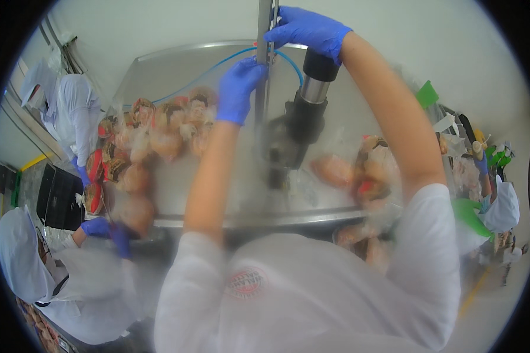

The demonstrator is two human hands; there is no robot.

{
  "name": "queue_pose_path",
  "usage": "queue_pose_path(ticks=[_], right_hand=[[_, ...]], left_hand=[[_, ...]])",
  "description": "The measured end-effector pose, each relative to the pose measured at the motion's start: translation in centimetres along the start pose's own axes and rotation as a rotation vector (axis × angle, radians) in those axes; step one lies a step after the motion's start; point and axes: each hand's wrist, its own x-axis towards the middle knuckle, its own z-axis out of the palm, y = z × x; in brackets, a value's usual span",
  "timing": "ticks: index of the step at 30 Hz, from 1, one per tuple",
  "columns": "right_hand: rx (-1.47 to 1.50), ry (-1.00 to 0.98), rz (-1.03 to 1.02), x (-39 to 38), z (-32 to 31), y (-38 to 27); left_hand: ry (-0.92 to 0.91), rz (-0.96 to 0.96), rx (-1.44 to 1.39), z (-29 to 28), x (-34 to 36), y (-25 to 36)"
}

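A tall metal bar stands upright over the steel table. My left hand, in a blue glove, grips the bar's left side with bent fingers. Higher up, my right hand reaches in from the right, also blue-gloved, its fingers curled at the bar's upper part. Some fingertips of both hands are hidden by the bar. Just below my right wrist is a machine with a black and silver cylinder, tilted and partly blurred. A thin blue hose arcs behind the bar.
The steel table carries several bagged whole chickens on its left and more bagged pieces on its right. Two co-workers in white stand at the left, with a black crate between them. Another person works at the far right.
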Motion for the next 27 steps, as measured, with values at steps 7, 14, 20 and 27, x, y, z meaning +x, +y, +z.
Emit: queue_pose_path(ticks=[7,14,20,27], right_hand=[[0.044,0.182,-0.103,1.8,-1.6,0.0],[0.167,0.388,-0.244,-2.1,-3.1,1.1],[0.385,0.623,-0.094,-6.8,-1.5,5.9],[0.47,0.627,0.242,-16.8,5.0,21.9]], left_hand=[[0.025,-0.018,-0.045,-2.0,0.7,-1.5],[0.042,-0.096,0.146,-4.7,-1.5,-4.8],[0.008,-0.166,0.359,-8.3,-4.0,-8.6],[0.037,-0.204,0.373,-7.9,-6.8,-10.3]])
